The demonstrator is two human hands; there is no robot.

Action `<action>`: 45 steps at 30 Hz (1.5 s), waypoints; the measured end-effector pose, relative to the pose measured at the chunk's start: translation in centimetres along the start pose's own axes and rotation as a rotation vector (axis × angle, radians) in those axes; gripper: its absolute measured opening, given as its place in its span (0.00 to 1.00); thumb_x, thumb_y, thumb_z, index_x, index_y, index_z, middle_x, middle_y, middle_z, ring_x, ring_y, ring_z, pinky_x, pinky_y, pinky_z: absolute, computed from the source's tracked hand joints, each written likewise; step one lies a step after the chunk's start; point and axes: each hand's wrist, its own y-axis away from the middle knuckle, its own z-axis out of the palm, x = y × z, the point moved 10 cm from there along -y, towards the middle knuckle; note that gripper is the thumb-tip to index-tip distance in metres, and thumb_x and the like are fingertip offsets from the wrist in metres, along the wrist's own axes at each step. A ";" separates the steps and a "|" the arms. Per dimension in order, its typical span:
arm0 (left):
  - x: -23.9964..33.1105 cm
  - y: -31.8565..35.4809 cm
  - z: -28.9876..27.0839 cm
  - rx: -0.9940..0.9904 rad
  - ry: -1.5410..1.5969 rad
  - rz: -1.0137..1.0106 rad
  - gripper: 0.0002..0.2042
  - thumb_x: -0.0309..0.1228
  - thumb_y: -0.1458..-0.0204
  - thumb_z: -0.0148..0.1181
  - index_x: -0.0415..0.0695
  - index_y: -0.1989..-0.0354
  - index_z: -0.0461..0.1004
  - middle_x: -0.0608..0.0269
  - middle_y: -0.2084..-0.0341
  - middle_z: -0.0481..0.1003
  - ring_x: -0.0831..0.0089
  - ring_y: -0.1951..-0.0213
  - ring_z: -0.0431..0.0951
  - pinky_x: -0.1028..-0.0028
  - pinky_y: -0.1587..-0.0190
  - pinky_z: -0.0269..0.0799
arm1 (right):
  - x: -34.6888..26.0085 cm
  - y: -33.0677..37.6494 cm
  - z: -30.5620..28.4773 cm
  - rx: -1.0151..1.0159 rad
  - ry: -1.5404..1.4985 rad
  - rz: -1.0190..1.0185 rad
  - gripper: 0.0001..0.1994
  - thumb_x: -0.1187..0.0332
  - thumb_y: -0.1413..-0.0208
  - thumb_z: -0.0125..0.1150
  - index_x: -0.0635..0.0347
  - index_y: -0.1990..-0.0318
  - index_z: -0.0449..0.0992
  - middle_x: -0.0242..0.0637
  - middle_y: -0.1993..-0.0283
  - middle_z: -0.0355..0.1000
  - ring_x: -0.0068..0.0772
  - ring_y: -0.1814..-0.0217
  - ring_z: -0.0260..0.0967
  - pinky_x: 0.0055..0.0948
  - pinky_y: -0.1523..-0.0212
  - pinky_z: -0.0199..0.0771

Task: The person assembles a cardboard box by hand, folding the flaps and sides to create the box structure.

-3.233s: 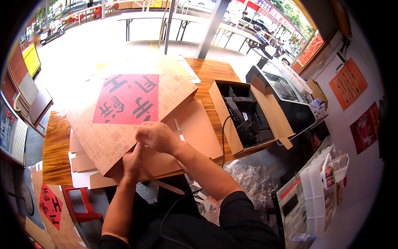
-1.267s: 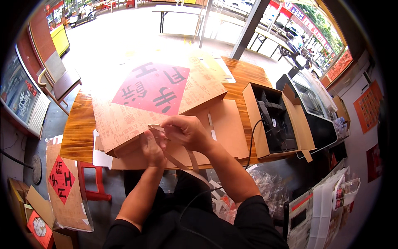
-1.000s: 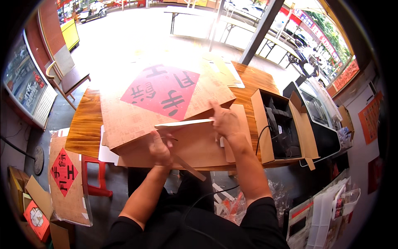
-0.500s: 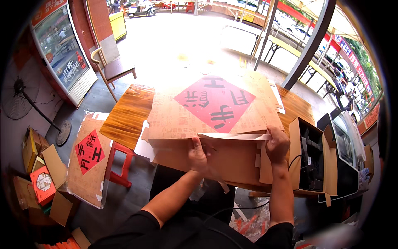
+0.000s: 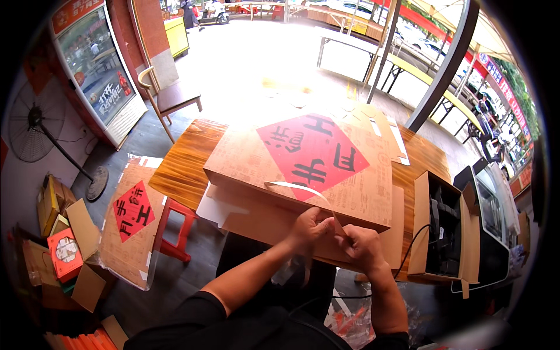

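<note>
A brown cardboard box (image 5: 233,160) with a red diamond label (image 5: 315,149) lies on the wooden table in front of me. Near its front edge a pale narrow strip (image 5: 300,188) bows upward and runs down to my hands. My right hand (image 5: 361,245) is closed, pinching the strip just off the front edge. Close beside it on the left, my left hand (image 5: 309,230) is closed too, thumb against fingers, apparently on the same strip. A loose translucent end hangs below my left hand. Brown board sticks out under the box's front.
Right of the box stands an open carton (image 5: 443,227) with black contents. To the left, a flattened printed carton (image 5: 128,221) rests by a red stool (image 5: 178,230). The wooden table (image 5: 186,154) shows around the box. A fan (image 5: 96,181), chair (image 5: 178,99) and fridge (image 5: 99,76) stand farther left.
My right hand has moved left and down from the box's right front corner, with the strip now curled instead of stretched along the edge. My left hand has shifted right, towards it.
</note>
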 end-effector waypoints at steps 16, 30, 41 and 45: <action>0.4 -0.1 0.1 -0.051 0.084 -0.048 0.12 0.33 0.33 0.61 0.35 0.52 0.79 0.67 0.66 0.81 0.84 0.67 0.76 0.78 0.64 0.74 | -1.8 6.1 -12.9 0.052 -0.896 0.218 0.27 0.45 0.34 0.62 0.68 0.64 0.78 0.27 0.79 0.68 0.12 0.82 0.58 0.19 0.83 0.52; -1.0 -0.4 2.5 -0.080 0.140 -0.317 0.14 0.41 0.35 0.64 0.42 0.66 0.78 0.72 0.75 0.74 0.85 0.76 0.68 0.80 0.74 0.65 | -1.8 2.0 -12.8 0.117 -0.143 0.172 0.07 0.77 0.37 0.57 0.65 0.55 0.81 0.40 0.59 0.74 0.38 0.57 0.74 0.31 0.54 0.73; -3.2 -0.9 5.6 0.028 0.420 -0.513 0.21 0.52 0.34 0.59 0.46 0.70 0.77 0.70 0.77 0.75 0.83 0.79 0.66 0.81 0.75 0.62 | 0.6 2.0 -12.4 0.032 0.520 0.277 0.09 0.63 0.40 0.65 0.50 0.55 0.85 0.39 0.67 0.69 0.46 0.64 0.73 0.44 0.64 0.71; -3.0 -1.4 5.2 -0.002 0.455 -0.401 0.22 0.50 0.31 0.54 0.45 0.69 0.77 0.69 0.76 0.75 0.82 0.79 0.67 0.80 0.75 0.63 | 2.6 2.3 -12.3 -0.038 0.566 0.299 0.08 0.60 0.40 0.65 0.49 0.58 0.86 0.40 0.68 0.71 0.48 0.65 0.74 0.45 0.63 0.73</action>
